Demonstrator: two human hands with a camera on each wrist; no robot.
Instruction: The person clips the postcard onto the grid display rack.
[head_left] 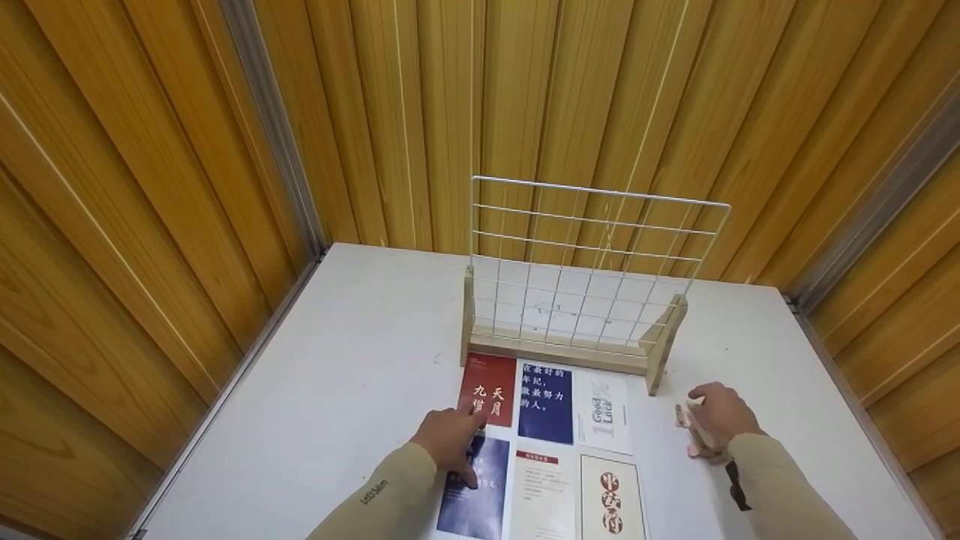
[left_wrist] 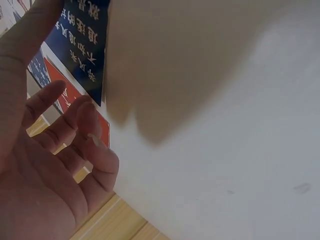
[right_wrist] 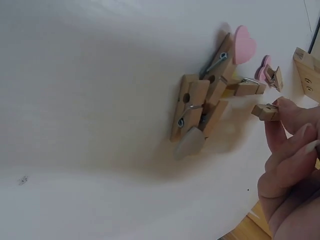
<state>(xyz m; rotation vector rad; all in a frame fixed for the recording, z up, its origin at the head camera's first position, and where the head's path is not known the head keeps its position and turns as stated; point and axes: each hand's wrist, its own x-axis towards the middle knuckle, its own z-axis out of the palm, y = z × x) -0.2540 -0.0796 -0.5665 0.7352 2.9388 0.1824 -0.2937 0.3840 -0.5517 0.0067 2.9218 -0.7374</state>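
Observation:
My right hand (head_left: 721, 414) pinches a small wooden clothespin (right_wrist: 266, 112) between thumb and forefinger. Just beside it, in the right wrist view, lies a pile of clothespins (right_wrist: 192, 105), some with heart shapes such as a pink heart (right_wrist: 244, 46). Over the cards, my left hand (head_left: 450, 436) has its fingers loosely bent and apart, with no object gripped. Its thumb overlaps the lower blue card (head_left: 474, 499), and its fingertips reach the bottom of the red card (head_left: 489, 382). That blue card with white characters also appears in the left wrist view.
A white wire grid (head_left: 585, 262) stands upright in a wooden base (head_left: 559, 351) behind the cards. Also in the two rows lie a dark blue card (head_left: 545, 416), a "Good Luck" card (head_left: 619, 424), a cream text card (head_left: 541, 502) and a red-print card (head_left: 630, 495). Wooden-panelled walls surround the white table (head_left: 337, 360).

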